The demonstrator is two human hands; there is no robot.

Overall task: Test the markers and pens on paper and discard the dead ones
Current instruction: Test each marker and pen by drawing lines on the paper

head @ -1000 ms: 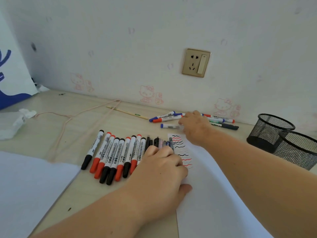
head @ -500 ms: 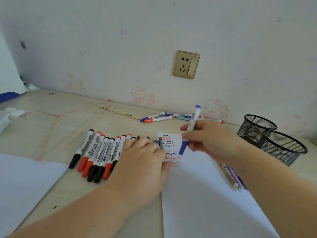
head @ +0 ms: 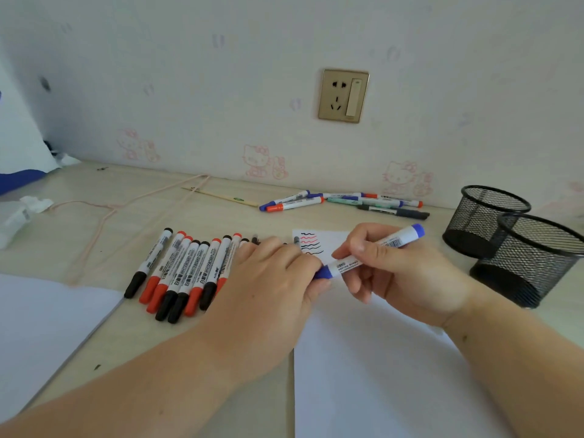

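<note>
Nearest the viewer, a white sheet of paper (head: 363,374) lies on the desk (head: 132,222), with a second sheet (head: 41,327) at the near left. Above the paper, the left hand (head: 268,289) pinches the blue cap end of a blue marker (head: 373,252), while the right hand (head: 401,273) grips its white barrel, thumb on top and fingers curled beneath. The marker is tilted, cap low at the left, rear end raised past the right knuckles. The step in hand appears to be uncapping.

Risk: a sudden release of the cap could jerk the tip across the paper or the fingers, caused by pulling hard with both hands close together. The left hand also lies over the far end of a row of black and red markers (head: 180,273); a sideways pull could scatter them.

Just beyond the hands, red and black test squiggles (head: 309,243) mark the paper's far corner. To the right stand 2 black mesh cups (head: 518,248). Farther back, a loose group of markers (head: 344,202) lies near the wall.
</note>
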